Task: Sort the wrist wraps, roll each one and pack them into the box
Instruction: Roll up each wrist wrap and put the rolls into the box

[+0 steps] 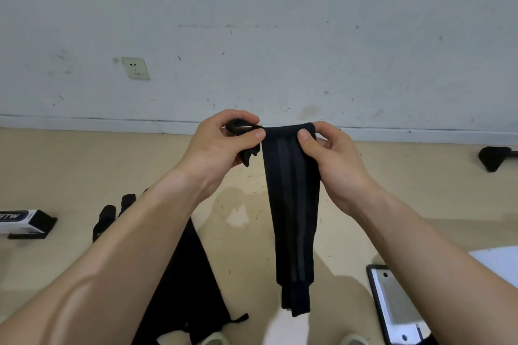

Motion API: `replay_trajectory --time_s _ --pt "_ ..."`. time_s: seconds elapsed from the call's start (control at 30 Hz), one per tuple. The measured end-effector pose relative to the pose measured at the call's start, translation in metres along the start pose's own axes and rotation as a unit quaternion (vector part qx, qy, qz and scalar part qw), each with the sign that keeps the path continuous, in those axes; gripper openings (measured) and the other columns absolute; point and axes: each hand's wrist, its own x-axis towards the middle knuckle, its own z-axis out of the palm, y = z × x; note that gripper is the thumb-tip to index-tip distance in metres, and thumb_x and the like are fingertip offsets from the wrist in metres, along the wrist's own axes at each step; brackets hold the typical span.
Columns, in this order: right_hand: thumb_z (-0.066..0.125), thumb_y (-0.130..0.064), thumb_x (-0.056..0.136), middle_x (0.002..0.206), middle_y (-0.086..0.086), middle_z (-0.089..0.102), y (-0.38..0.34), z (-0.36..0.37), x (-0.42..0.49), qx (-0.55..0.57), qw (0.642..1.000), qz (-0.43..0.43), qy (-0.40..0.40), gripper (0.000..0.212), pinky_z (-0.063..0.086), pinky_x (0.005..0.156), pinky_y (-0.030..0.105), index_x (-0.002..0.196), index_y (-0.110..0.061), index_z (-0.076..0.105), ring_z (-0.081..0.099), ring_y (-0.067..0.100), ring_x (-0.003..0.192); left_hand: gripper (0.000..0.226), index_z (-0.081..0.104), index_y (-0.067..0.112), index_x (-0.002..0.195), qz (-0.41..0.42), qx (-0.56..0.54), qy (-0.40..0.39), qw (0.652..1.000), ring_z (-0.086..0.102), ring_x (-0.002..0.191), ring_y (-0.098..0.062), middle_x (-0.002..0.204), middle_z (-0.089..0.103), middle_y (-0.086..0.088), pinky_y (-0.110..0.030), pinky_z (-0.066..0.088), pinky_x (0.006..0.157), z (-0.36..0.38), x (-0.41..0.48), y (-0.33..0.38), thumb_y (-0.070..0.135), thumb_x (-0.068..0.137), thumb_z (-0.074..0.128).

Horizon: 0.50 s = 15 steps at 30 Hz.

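Above open floor (84, 165): left hand (224, 145), right hand (333, 165) each pinch wrist wrap (291, 204) top edge; strip hangs free.

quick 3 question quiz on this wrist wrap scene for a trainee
1. True or false: the wrist wrap is already rolled up.
2. How many hands pinch its top end? A none B one C two
3. Fill in: the box lies on the person's ____ side.
Key: 1 false, it hangs unrolled; 2 C, left hand and right hand; 3 left.
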Motion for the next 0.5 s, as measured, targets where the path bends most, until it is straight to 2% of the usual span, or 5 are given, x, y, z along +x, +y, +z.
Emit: replay_trajectory --time_s 0.1,0.23,0.37,0.5 --pt "0.059 -0.02 0.103 0.093 0.011 0.076 -0.001 -0.001 0.0 0.016 1.0 0.006 -0.024 0.012 0.056 0.067 0.027 0.109 -0.012 0.065 0.073 0.022 0.082 0.013 0.07 0.015 0.097 -0.022 -0.022 0.006 0.999 0.065 0.065 -0.021 0.08 0.066 -0.004 -0.03 0.056 0.062 0.004 0.0 -0.001 0.003 0.092 0.074" --pt "0.064 -0.014 0.099 0.089 0.005 0.076 -0.002 -0.006 0.001 0.014 1.0 -0.008 -0.025 0.007 0.057 0.07 0.026 0.105 -0.011 0.067 0.074 0.019 0.083 0.012 0.067 0.015 0.098 -0.03 -0.012 -0.028 0.999 0.065 0.066 -0.021 0.087 0.064 -0.005 -0.034 0.059 0.069 0.008 -0.002 -0.001 0.004 0.096 0.07" --pt "0.061 -0.017 0.102 0.091 0.005 0.075 -0.004 -0.017 0.004 0.008 1.0 0.0 -0.018 0.015 0.055 0.071 0.025 0.107 -0.006 0.069 0.071 0.018 0.085 0.017 0.07 0.019 0.095 -0.02 0.032 -0.075 0.996 0.063 0.07 -0.017 0.084 0.063 -0.001 -0.031 0.057 0.071 0.002 -0.003 0.003 0.002 0.095 0.069" --pt "0.057 -0.022 0.104 0.095 0.006 0.073 -0.007 -0.025 0.005 0.008 0.999 0.023 -0.039 0.02 0.053 0.073 0.025 0.106 -0.006 0.069 0.07 0.019 0.089 0.022 0.073 0.018 0.087 -0.042 0.007 -0.121 0.992 0.057 0.07 -0.014 0.075 0.063 0.001 -0.023 0.053 0.067 0.0 -0.006 0.009 -0.004 0.091 0.071"
